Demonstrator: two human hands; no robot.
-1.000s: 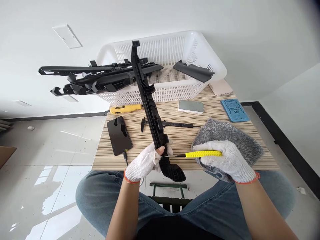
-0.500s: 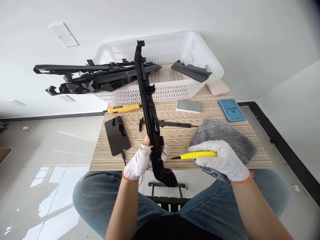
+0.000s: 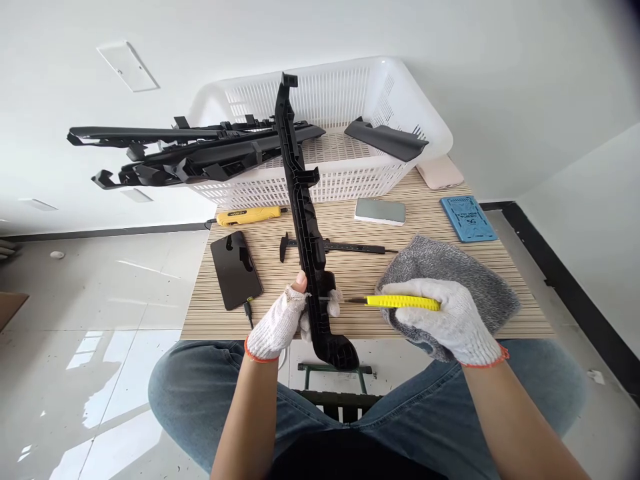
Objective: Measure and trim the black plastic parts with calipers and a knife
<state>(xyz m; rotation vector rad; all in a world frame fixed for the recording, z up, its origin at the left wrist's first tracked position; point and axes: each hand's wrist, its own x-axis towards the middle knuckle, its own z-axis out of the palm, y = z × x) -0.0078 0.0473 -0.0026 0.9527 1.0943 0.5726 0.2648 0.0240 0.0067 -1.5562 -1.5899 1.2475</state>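
My left hand [image 3: 280,323], in a white glove with the thumb tip bare, is wrapped round the lower part of a long black plastic part [image 3: 310,247]. The part stands tilted over the table, its far end in front of the white basket. My gloved right hand [image 3: 443,310] grips a yellow-handled knife [image 3: 405,302], its thin blade pointing left at the black part, near my left fingertips. Whether the blade touches the part I cannot tell. A grey cloth [image 3: 460,273] lies under and beyond my right hand.
Several black parts [image 3: 200,157] lie across the left side of the white basket [image 3: 350,183], with a shorter one [image 3: 387,139] on its right. On the table [image 3: 215,325] are a yellow tool [image 3: 250,215], phone [image 3: 236,270], caliper [image 3: 350,247], grey-green block [image 3: 380,211] and blue case [image 3: 469,219].
The knife has risen slightly in view, and its blade now reaches the black part's edge. The black part has shifted a little to the right and stands slightly more upright.
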